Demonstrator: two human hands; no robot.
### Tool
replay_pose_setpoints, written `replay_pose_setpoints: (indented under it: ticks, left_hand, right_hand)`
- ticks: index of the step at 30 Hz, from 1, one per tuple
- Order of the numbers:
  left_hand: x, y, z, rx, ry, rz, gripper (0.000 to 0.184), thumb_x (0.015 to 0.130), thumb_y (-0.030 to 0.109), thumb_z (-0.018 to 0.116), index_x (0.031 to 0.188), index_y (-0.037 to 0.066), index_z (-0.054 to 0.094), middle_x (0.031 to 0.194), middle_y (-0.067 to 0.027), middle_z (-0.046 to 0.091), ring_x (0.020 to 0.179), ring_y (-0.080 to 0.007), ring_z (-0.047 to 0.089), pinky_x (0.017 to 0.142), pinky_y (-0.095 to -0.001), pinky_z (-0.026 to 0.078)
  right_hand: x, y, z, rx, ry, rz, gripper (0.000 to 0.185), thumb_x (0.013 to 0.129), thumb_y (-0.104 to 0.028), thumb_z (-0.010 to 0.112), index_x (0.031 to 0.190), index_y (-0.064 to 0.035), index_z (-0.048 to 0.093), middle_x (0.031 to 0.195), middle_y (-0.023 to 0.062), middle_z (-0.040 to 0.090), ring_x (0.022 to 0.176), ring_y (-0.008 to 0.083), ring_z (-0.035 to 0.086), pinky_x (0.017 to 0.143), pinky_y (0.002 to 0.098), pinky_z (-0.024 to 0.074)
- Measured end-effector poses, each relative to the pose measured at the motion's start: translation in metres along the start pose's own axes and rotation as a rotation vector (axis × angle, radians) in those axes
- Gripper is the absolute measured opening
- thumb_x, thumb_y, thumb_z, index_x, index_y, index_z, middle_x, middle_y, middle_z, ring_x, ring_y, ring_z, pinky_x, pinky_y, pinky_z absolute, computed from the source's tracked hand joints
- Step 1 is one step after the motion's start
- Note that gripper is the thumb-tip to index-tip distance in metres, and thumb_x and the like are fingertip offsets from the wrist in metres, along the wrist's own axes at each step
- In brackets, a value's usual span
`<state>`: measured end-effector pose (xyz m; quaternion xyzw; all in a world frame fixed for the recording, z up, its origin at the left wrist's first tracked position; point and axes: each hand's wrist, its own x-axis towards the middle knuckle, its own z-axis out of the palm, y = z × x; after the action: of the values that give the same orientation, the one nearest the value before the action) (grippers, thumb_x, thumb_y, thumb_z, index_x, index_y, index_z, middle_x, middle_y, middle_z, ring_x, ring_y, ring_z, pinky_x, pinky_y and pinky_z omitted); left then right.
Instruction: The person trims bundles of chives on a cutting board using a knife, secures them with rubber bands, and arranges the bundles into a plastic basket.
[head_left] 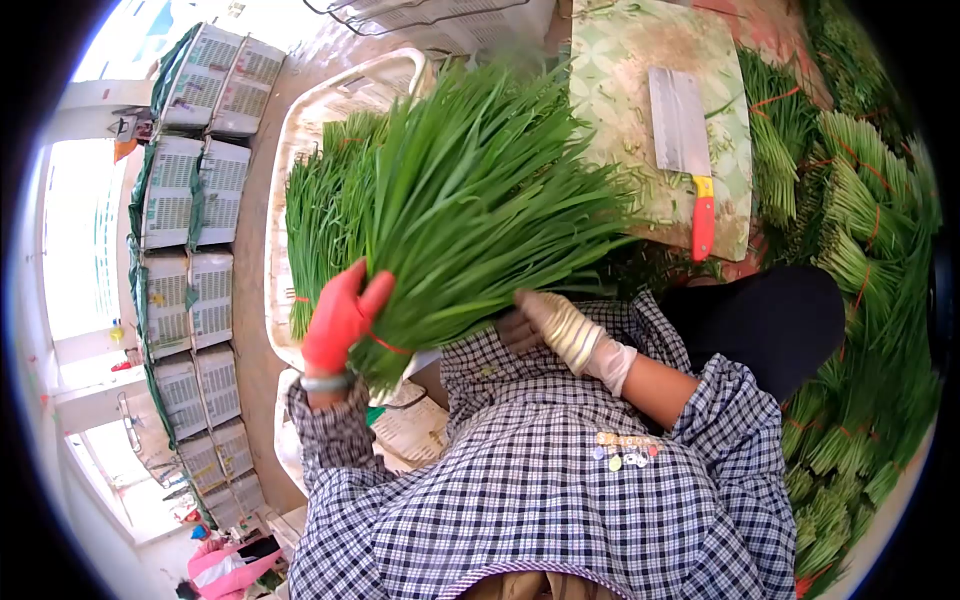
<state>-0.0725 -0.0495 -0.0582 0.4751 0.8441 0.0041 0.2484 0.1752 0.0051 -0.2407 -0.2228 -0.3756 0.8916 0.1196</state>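
A large bunch of long green leaves, looking like garlic chives (480,200), fans up and to the right in front of me. A red band (390,345) ties it near the cut stem ends. My left hand (345,315), in a red glove, is closed around the lower part of the bunch, just above the band. My right hand (560,325), in a striped glove with dark fingers, is beside the bunch's lower right edge with its fingers apart. Whether its fingertips touch the leaves is unclear.
Behind the bunch, a white plastic crate (285,190) holds more tied chives (325,210). A cleaver (680,120) with a red and yellow handle lies on a cutting board (610,60) strewn with scraps. Many banded bunches (850,230) line the right. Stacked crates (190,190) stand left; another person (235,570) is lower left.
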Motion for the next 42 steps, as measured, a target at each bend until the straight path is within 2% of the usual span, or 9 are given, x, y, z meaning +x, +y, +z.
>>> replay_pose_setpoints:
  ticks: [6,11,15,18,25,32,34,36,42]
  left_hand:
    - [-0.053,0.029,-0.022,-0.209,-0.300,0.704,0.061,0.077,0.028,0.076,0.128,0.000,0.056,0.111,-0.0179,0.067,0.103,-0.0338,0.064,0.089,-0.0387,0.050]
    - [-0.020,0.006,0.002,-0.439,-0.374,0.434,0.054,0.085,0.018,0.069,0.132,-0.003,0.051,0.114,-0.0162,0.067,0.105,-0.0236,0.065,0.093,-0.0355,0.049]
    - [-0.004,0.009,0.065,-0.945,-0.687,0.395,0.085,0.087,0.029,0.071,0.149,0.000,0.022,0.136,-0.0152,0.051,0.123,-0.0222,0.051,0.105,-0.0351,0.039]
    - [-0.008,0.006,0.095,-0.945,-0.728,0.307,0.081,0.086,0.047,0.064,0.144,-0.001,0.034,0.139,-0.0115,0.049,0.126,-0.0223,0.047,0.106,-0.0349,0.036]
    - [-0.020,-0.001,0.065,-1.376,-0.423,0.145,0.072,0.080,0.031,0.069,0.139,-0.001,0.041,0.128,-0.0119,0.058,0.113,-0.0210,0.057,0.097,-0.0340,0.046]
    - [0.004,0.006,0.035,-1.186,-0.252,0.202,0.061,0.081,0.020,0.074,0.132,-0.002,0.049,0.122,-0.0107,0.061,0.111,-0.0189,0.058,0.097,-0.0329,0.047]
    - [0.011,0.011,0.044,-1.048,-0.240,0.297,0.064,0.079,0.018,0.077,0.133,-0.002,0.048,0.122,-0.0102,0.061,0.111,-0.0186,0.058,0.097,-0.0329,0.047]
    - [0.011,0.026,0.050,-0.903,-0.155,0.472,0.070,0.077,0.015,0.080,0.135,-0.001,0.045,0.124,-0.0089,0.060,0.113,-0.0181,0.057,0.096,-0.0322,0.047]
    - [0.027,0.018,0.047,-1.110,-0.190,0.268,0.059,0.080,0.014,0.076,0.130,0.000,0.050,0.117,-0.0084,0.063,0.104,-0.0171,0.061,0.092,-0.0307,0.049]
  right_hand:
    - [0.017,0.002,-0.012,0.346,0.000,0.010,0.061,0.094,-0.050,0.051,0.126,0.0019,0.052,0.118,0.0153,0.062,0.105,0.0281,0.062,0.087,0.0437,0.0520]
    - [-0.011,-0.005,-0.021,0.270,-0.086,0.004,0.058,0.094,-0.046,0.052,0.129,0.0005,0.049,0.122,0.0140,0.059,0.108,0.0275,0.061,0.090,0.0433,0.0505]
    - [-0.017,-0.007,-0.022,0.245,-0.070,-0.007,0.057,0.093,-0.043,0.052,0.131,-0.0006,0.047,0.125,0.0129,0.056,0.110,0.0270,0.059,0.092,0.0429,0.0493]
    - [-0.016,-0.007,-0.026,0.242,-0.034,-0.018,0.056,0.093,-0.041,0.052,0.133,-0.0015,0.046,0.128,0.0120,0.055,0.111,0.0266,0.058,0.094,0.0427,0.0484]
    - [-0.014,-0.010,-0.075,0.284,0.083,-0.084,0.055,0.093,-0.035,0.053,0.137,-0.0034,0.042,0.133,0.0101,0.051,0.115,0.0258,0.056,0.098,0.0421,0.0463]
    - [0.007,-0.016,-0.058,0.250,-0.046,-0.217,0.056,0.092,-0.030,0.053,0.140,-0.0054,0.039,0.139,0.0082,0.046,0.119,0.0249,0.053,0.102,0.0415,0.0442]
    - [0.018,-0.045,-0.021,0.311,0.057,-0.383,0.067,0.081,-0.036,0.073,0.135,-0.0059,0.047,0.129,0.0074,0.056,0.117,0.0209,0.055,0.101,0.0397,0.0453]
    - [0.019,-0.071,0.005,0.599,-0.258,-0.395,0.049,0.092,-0.010,0.058,0.138,-0.0068,0.042,0.134,0.0092,0.051,0.114,0.0265,0.056,0.100,0.0408,0.0465]
    - [0.011,-0.084,0.019,0.495,0.074,-0.375,0.046,0.086,0.000,0.060,0.130,-0.0065,0.050,0.125,0.0099,0.058,0.115,0.0267,0.056,0.099,0.0427,0.0477]
